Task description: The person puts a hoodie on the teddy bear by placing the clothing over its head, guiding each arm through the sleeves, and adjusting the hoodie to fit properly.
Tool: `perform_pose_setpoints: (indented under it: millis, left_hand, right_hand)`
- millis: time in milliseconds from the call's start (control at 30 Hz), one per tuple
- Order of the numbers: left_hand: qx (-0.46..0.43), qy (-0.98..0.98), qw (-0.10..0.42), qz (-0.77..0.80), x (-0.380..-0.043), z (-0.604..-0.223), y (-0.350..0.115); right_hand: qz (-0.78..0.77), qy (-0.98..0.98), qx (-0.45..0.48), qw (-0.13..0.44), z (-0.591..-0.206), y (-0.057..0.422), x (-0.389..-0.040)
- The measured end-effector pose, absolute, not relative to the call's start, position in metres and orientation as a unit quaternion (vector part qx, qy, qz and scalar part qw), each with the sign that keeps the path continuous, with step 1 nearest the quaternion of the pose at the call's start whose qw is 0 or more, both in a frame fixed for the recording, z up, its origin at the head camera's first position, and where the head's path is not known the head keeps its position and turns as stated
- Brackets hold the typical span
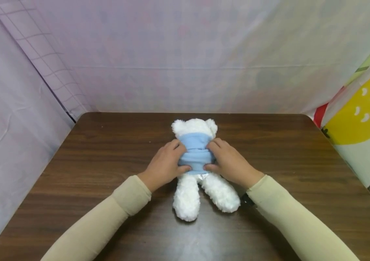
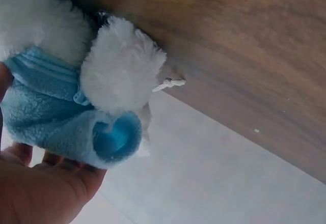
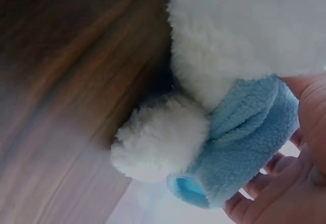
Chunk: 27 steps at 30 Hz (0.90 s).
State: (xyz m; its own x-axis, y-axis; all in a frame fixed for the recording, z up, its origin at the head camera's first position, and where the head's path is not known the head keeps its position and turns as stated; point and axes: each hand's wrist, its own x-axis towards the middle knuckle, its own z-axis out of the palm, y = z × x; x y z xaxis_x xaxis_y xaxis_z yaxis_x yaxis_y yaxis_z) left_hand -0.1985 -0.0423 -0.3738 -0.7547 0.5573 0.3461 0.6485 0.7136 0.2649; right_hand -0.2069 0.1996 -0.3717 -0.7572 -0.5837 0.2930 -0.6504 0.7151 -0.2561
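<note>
A white plush bear [image 1: 194, 127] lies face down in the middle of the brown wooden table [image 1: 100, 152], legs toward me. A light blue fleece garment [image 1: 196, 152] is bunched around its torso. My left hand [image 1: 167, 165] grips the garment's left side, thumb under its lower edge and fingers over the top. My right hand [image 1: 227, 161] grips the right side the same way. In the left wrist view the bear's white arm [image 2: 122, 63] sticks out beside an empty blue sleeve [image 2: 114, 137]. The right wrist view shows the other arm [image 3: 160, 137] and the blue fleece [image 3: 244, 132] against my palm.
Pale cloth walls [image 1: 185, 54] close in the table at the back and left. A printed cloth with a yellow shape [image 1: 361, 108] hangs at the right. Bare wood lies on both sides of the bear.
</note>
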Motion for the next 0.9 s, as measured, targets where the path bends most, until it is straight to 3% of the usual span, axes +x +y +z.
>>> perform_pose_setpoints:
  millis: [167, 333, 567, 667, 900]
  left_hand:
    - [-0.317, -0.91, 0.15, -0.22, -0.195, -0.369, -0.047]
    - [-0.364, -0.882, 0.191, -0.232, -0.192, -0.365, -0.053]
    - [-0.424, -0.877, 0.078, -0.214, -0.19, -0.363, -0.053]
    - [-0.416, -0.881, 0.074, -0.211, -0.189, -0.364, -0.052]
    - [-0.394, -0.888, 0.118, -0.206, -0.187, -0.367, -0.052]
  right_hand:
    - [0.207, -0.929, 0.3, 0.07, -0.371, 0.21, -0.206]
    - [0.251, -0.933, 0.258, 0.019, -0.365, 0.227, -0.208]
    - [0.247, -0.926, 0.266, -0.1, -0.369, 0.244, -0.218]
    - [0.245, -0.925, 0.27, -0.104, -0.376, 0.245, -0.22]
    - [0.293, -0.92, 0.251, -0.066, -0.379, 0.236, -0.217]
